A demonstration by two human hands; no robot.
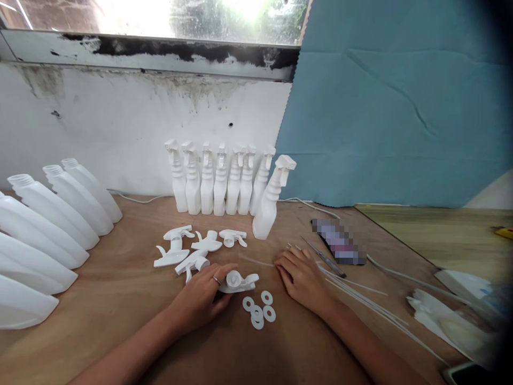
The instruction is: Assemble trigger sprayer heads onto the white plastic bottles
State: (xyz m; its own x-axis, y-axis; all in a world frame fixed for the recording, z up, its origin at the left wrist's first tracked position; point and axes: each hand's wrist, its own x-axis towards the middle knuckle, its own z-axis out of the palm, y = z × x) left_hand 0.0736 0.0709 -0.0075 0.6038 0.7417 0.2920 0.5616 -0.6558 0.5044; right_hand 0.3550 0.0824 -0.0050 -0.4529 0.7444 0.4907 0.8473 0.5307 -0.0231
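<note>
My left hand (204, 291) is closed around a white trigger spray head (237, 280), its round collar facing up. My right hand (302, 275) rests on the wooden table with its fingers curled over thin white plastic tubes (360, 299); some tube ends poke out past the fingers. Between my hands lie several flat white washers (257, 313), some overlapping. More loose spray heads (196, 248) lie just beyond my left hand. The fingertips of my right hand partly hide the tubes.
Capped spray bottles (219, 187) stand in a row by the wall, one bottle (266, 206) nearer. Open bottles without heads (76, 198) line the left side. A craft knife (326, 259) and a blurred-out flat object (339, 240) lie right. A white cable (401, 278) crosses the right side.
</note>
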